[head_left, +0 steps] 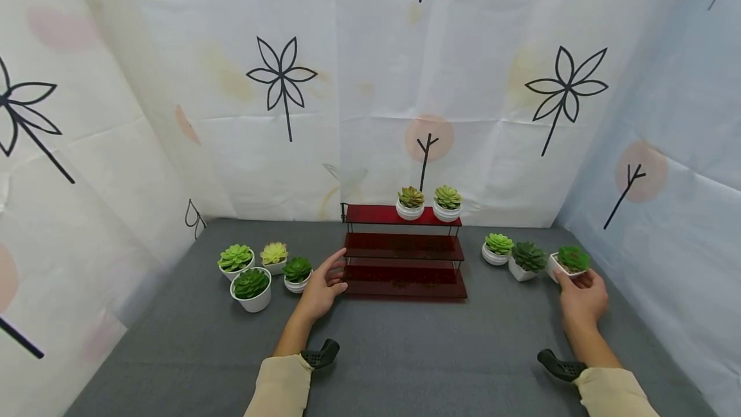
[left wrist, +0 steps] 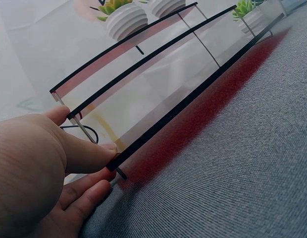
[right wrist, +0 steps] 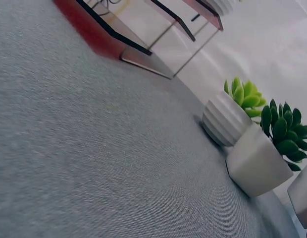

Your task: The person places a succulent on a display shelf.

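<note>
A three-tier red translucent shelf (head_left: pixel 405 275) with thin wire supports stands at the back middle of the table. My left hand (head_left: pixel 321 285) grips its left end; in the left wrist view the thumb (left wrist: pixel 96 154) lies at the lowest tier's corner with fingers beneath. On the top tier sit two potted succulents, a reddish-green one (head_left: pixel 410 199) and a light green one (head_left: pixel 448 201). At the far right my right hand (head_left: pixel 585 301) holds a green succulent in a square white pot (head_left: pixel 570 261); only that pot's edge (right wrist: pixel 303 196) shows in the right wrist view.
Beside the held pot stand a dark green succulent (head_left: pixel 527 259) and a bright green one (head_left: pixel 498 248). Left of the shelf are several more potted succulents, including a dark green one (head_left: pixel 298 272) near my left wrist. Patterned white cloth (head_left: pixel 376 82) hangs behind the grey table (head_left: pixel 434 359).
</note>
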Demonstrator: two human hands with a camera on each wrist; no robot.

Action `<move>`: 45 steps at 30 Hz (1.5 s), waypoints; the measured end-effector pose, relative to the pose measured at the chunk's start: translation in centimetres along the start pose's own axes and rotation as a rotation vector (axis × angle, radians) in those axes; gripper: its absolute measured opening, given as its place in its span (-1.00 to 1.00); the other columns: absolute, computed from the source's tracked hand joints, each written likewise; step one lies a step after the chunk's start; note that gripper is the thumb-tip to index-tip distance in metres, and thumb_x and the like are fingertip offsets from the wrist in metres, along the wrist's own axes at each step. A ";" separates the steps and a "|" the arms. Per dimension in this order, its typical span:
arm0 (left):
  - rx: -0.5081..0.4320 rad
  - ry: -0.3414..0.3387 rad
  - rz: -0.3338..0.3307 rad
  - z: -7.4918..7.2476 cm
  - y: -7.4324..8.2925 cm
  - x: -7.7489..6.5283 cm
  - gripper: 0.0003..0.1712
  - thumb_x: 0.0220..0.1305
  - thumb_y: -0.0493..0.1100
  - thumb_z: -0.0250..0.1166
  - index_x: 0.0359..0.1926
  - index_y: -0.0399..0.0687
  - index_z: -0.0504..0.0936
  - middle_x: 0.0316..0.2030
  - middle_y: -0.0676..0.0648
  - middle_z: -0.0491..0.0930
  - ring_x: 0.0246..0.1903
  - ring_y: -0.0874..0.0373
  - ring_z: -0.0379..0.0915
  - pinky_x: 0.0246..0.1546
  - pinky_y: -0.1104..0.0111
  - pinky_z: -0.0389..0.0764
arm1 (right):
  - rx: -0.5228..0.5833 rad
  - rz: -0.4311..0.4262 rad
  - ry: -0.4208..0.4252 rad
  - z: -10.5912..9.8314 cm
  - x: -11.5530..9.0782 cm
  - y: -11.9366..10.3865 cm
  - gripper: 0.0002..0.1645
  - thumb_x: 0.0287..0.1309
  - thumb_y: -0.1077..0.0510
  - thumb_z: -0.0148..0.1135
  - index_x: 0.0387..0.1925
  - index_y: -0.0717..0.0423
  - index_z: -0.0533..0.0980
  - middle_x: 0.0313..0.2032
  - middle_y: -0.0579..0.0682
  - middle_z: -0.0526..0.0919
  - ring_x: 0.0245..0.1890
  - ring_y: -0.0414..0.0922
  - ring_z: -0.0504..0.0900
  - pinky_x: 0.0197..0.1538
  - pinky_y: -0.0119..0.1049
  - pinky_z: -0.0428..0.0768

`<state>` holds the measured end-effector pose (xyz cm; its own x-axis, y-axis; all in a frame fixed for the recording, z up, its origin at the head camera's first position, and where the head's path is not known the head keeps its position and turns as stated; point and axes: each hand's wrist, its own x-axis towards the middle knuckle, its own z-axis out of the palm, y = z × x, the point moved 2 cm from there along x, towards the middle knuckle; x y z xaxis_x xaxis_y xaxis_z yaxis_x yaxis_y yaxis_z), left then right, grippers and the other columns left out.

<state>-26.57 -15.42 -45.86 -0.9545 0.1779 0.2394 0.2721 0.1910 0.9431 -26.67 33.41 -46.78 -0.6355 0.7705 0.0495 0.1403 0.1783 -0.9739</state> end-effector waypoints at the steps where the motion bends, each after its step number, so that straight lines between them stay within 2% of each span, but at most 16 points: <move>1: 0.002 0.000 -0.001 0.0 0.0 0.0 -0.20 0.19 -0.62 0.18 0.44 -0.24 0.21 0.22 -0.49 0.31 0.17 -0.41 0.29 0.16 -0.19 0.30 | -0.005 0.004 -0.003 -0.1 -0.2 0.0 -0.19 0.21 -0.01 0.28 0.40 0.17 0.24 0.13 0.02 0.42 0.07 -0.19 0.46 0.13 -0.36 0.47; 8: 0.016 0.011 -0.005 0.0 -0.2 0.1 -0.20 0.18 -0.63 0.18 0.43 -0.24 0.24 0.21 -0.49 0.33 0.16 -0.41 0.30 0.15 -0.19 0.30 | 0.034 0.007 0.011 -0.5 -1.2 -0.5 -0.20 0.20 0.01 0.30 0.40 0.16 0.26 0.11 -0.04 0.44 0.09 -0.17 0.44 0.14 -0.35 0.46; 13: 0.031 0.036 0.001 -0.1 -2.7 1.0 -0.15 0.17 -0.61 0.22 0.44 -0.06 0.26 0.21 -0.38 0.39 0.16 -0.29 0.36 0.15 -0.11 0.36 | 0.079 -0.003 0.004 -0.6 -2.0 -1.1 -0.20 0.19 0.03 0.32 0.39 0.14 0.26 0.12 -0.04 0.45 0.10 -0.18 0.44 0.15 -0.37 0.45; 16: 0.042 0.043 -0.003 -0.2 -3.6 1.2 -0.13 0.17 -0.59 0.24 0.44 0.05 0.28 0.21 -0.30 0.41 0.15 -0.22 0.39 0.15 -0.05 0.40 | 0.115 -0.022 -0.006 -0.7 -2.6 -1.4 -0.20 0.18 0.05 0.33 0.39 0.15 0.26 0.10 -0.05 0.45 0.10 -0.18 0.44 0.15 -0.36 0.45; 22: 0.036 0.041 -0.004 -0.1 -3.6 1.2 -0.12 0.16 -0.59 0.24 0.44 0.06 0.28 0.21 -0.31 0.41 0.15 -0.22 0.39 0.15 -0.06 0.39 | 0.197 -0.049 -0.025 -0.9 -4.2 -2.1 -0.22 0.15 0.11 0.37 0.36 0.18 0.30 -0.06 -0.19 0.46 -0.03 -0.27 0.46 -0.07 -0.59 0.45; 28: 0.045 0.041 -0.008 -0.1 -3.3 1.1 -0.14 0.18 -0.59 0.23 0.44 0.03 0.28 0.22 -0.33 0.40 0.16 -0.23 0.38 0.17 -0.06 0.37 | 0.176 -0.093 -0.039 -0.7 -5.3 -2.4 -0.24 0.16 0.12 0.37 0.34 0.20 0.32 -0.13 -0.26 0.45 -0.07 -0.29 0.46 -0.19 -0.65 0.43; 36: 0.021 0.013 0.008 -0.1 -0.5 0.3 -0.18 0.17 -0.64 0.17 0.44 -0.26 0.20 0.20 -0.49 0.33 0.15 -0.41 0.31 0.15 -0.18 0.32 | 0.169 -0.129 -0.064 0.2 -6.5 -2.1 -0.22 0.12 0.07 0.41 0.32 0.21 0.35 -0.09 -0.19 0.50 -0.12 -0.36 0.46 -0.20 -0.66 0.42; 38: 0.018 0.014 0.004 0.0 -0.8 0.3 -0.18 0.17 -0.64 0.18 0.44 -0.24 0.20 0.21 -0.48 0.34 0.16 -0.40 0.31 0.15 -0.18 0.32 | 0.175 -0.127 -0.075 0.4 -6.7 -2.1 -0.22 0.11 0.08 0.43 0.31 0.21 0.36 -0.09 -0.17 0.51 -0.14 -0.37 0.45 -0.23 -0.69 0.41; 45: 0.035 0.035 -0.003 0.1 -3.3 1.2 -0.14 0.18 -0.60 0.21 0.45 0.00 0.26 0.22 -0.35 0.39 0.16 -0.26 0.37 0.16 -0.08 0.37 | 0.131 -0.120 -0.158 1.2 -7.7 -2.5 -0.26 0.18 0.16 0.35 0.34 0.27 0.31 -0.01 -0.04 0.47 -0.12 -0.34 0.44 -0.20 -0.68 0.41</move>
<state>-28.58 -15.80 -48.75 -0.9588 0.1435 0.2450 0.2727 0.2255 0.9353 -23.07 26.25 -44.96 -0.7543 0.6412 0.1410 -0.0361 0.1739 -0.9841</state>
